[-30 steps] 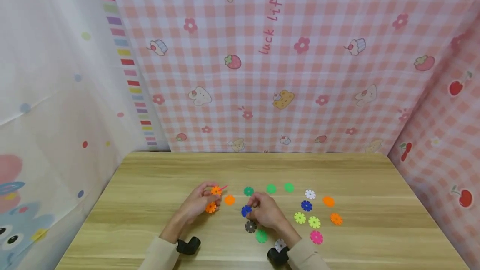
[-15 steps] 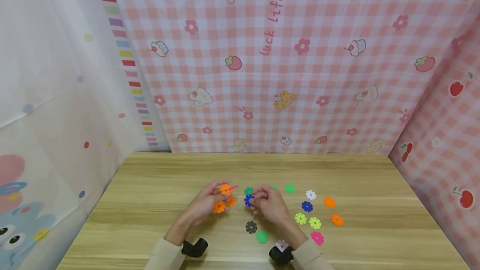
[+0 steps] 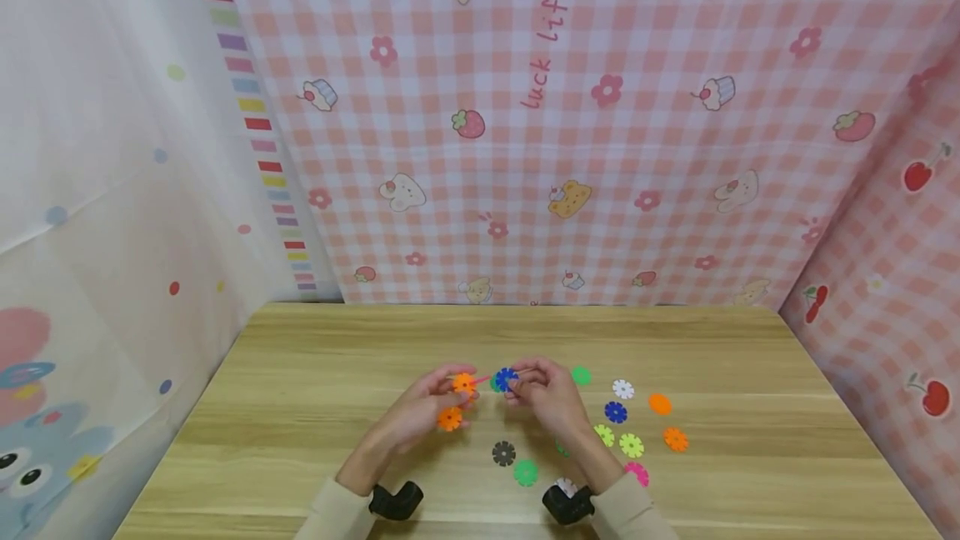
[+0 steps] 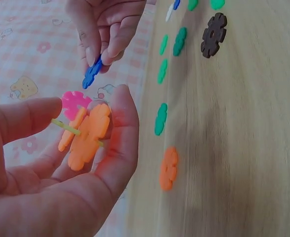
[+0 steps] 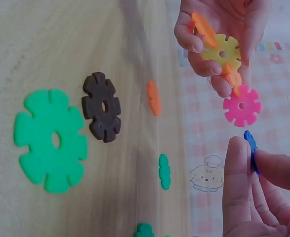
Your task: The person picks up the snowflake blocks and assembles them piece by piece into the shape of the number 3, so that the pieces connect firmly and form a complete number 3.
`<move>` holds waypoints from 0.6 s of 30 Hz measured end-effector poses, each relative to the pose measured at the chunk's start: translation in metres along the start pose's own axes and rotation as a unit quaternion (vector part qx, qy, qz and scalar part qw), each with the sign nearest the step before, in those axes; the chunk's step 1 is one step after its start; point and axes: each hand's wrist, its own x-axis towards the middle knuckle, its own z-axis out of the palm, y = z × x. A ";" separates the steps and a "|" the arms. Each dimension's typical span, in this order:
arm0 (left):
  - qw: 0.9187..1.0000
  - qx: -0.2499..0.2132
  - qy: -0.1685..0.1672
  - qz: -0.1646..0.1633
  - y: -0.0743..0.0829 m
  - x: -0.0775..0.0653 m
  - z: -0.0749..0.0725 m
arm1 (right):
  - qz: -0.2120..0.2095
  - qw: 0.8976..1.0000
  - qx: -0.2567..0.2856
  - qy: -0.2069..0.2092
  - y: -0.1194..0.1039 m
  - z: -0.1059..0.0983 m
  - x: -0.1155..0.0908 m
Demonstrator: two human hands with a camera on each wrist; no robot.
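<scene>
My left hand (image 3: 417,408) holds a small chain of interlocking snowflake discs. In the right wrist view the chain shows an orange disc (image 5: 204,29), a yellow disc (image 5: 223,54), a second orange disc (image 5: 233,78) and a pink disc (image 5: 242,106) at its end. Thumb and fingers of my right hand (image 3: 553,400) pinch a blue snowflake disc (image 5: 250,148). The blue disc stands on edge just short of the pink disc, with a small gap between them in the right wrist view. Both hands are raised over the table, facing each other.
On the wooden table (image 3: 300,407) lie a dark brown disc (image 3: 504,453), a green disc (image 3: 526,473) and several other coloured discs to the right, including a white one (image 3: 623,389) and an orange one (image 3: 676,439). A checked pink curtain (image 3: 525,257) hangs behind the table.
My left hand has moved right with the chain, over the loose orange disc. My right hand has carried the blue disc up and away from beside the brown disc, towards the chain's pink end.
</scene>
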 end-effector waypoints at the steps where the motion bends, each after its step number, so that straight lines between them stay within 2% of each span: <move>1: 1.000 0.002 -0.003 0.001 0.000 0.000 0.001 | 0.001 1.000 0.002 0.001 -0.001 0.000 0.000; 18: 0.999 0.023 -0.027 0.008 0.002 0.001 0.008 | 0.012 1.000 0.009 0.010 -0.004 -0.002 -0.004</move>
